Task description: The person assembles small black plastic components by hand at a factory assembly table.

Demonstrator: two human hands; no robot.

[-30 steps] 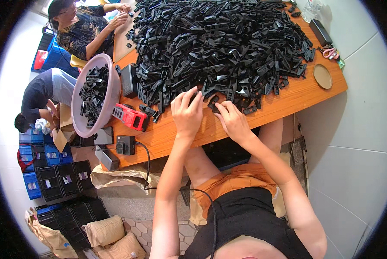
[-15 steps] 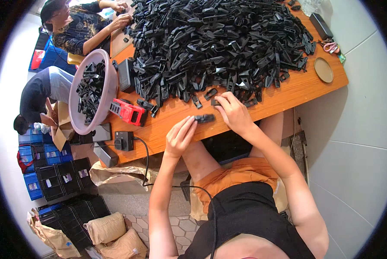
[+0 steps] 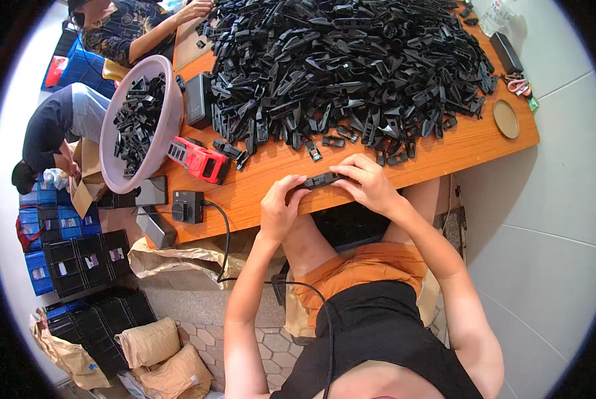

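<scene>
Jointly, left hand (image 3: 281, 207) and right hand (image 3: 371, 186) grip a black part (image 3: 322, 180) above the wooden worktop (image 3: 438, 156) — heap (image 3: 351, 73) beyond, pale wall (image 3: 531, 219) at right.

black part (image 3: 322, 180) | slim, elongated | crosswise | between left fingers (image 3: 291, 181) and right fingers (image 3: 351, 171)

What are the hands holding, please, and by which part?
A black part, its left end in the left hand, its right end in the right hand.

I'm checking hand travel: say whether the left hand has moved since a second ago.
Yes: the left hand has drawn back toward the near edge of the wooden table, away from the pile of black parts.
</scene>
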